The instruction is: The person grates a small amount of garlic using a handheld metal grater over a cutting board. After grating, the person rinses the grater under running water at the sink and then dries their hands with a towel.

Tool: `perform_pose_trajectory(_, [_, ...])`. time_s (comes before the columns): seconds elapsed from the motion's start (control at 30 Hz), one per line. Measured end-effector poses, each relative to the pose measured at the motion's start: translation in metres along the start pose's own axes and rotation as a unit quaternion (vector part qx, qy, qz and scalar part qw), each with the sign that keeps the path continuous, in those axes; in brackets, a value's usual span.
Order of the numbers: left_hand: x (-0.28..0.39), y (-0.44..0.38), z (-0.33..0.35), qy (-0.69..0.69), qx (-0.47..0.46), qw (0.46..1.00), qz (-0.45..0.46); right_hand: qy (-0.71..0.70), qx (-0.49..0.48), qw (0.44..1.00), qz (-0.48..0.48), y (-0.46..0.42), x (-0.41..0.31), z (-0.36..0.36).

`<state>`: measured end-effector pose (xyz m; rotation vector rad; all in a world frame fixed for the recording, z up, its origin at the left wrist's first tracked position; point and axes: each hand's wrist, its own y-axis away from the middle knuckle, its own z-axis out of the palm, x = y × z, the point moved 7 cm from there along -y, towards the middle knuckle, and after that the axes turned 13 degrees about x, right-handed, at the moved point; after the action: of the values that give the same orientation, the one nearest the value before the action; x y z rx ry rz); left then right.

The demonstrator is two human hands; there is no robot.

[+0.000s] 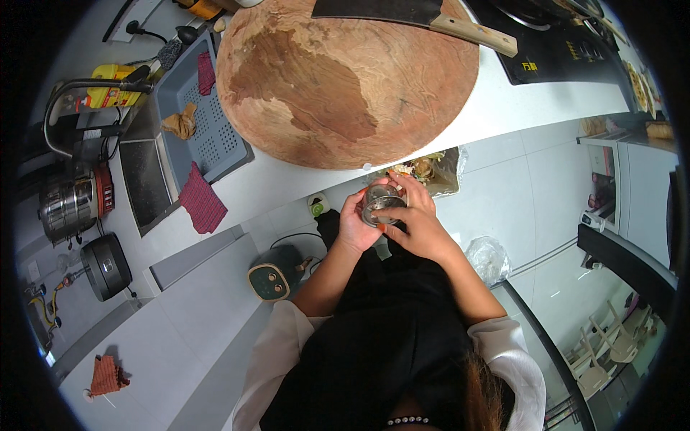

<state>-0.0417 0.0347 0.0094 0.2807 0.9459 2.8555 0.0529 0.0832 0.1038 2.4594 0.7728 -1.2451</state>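
My left hand [357, 223] cups a small metal sink strainer basket [384, 204] from the left, with its perforated inside facing up. From the right, my right hand [418, 221] rests on the same basket, its fingers at the rim and over the opening. The basket is in front of my body, near the counter's front edge. Just beyond my hands, a lined bin [450, 178] holds food scraps. A large round wooden chopping board [345, 86] lies on the counter ahead, and a cleaver [469, 32] with a wooden handle lies across its far right part.
On the left are a sink [145, 186], a grey perforated drain basket [207, 121] with cloths and a checked cloth [202, 199] over the counter edge. A black cooktop [560, 54] is at the upper right. A dark green appliance [275, 275] and a plastic bag [488, 261] are lower down.
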Motion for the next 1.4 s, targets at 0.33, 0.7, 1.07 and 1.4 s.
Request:
perform_pose_trajectory(0.33, [-0.002,0.001,0.009,-0.015,-0.034,0.999,0.000,-0.005,0.089,0.995,0.039,-0.005,0.004,0.002])
perform_pose_trajectory(0.7, [-0.006,0.002,0.016,-0.058,-0.026,0.998,0.013,0.054,0.081,0.993,0.060,-0.006,0.008,0.003])
perform_pose_trajectory(1.07, [-0.007,-0.002,0.020,-0.035,-0.041,0.999,0.005,0.027,0.070,0.992,0.103,-0.006,0.014,0.001])
perform_pose_trajectory(1.4, [-0.005,-0.007,0.012,-0.051,-0.016,0.998,0.016,-0.052,0.095,0.992,0.070,-0.015,0.011,-0.036])
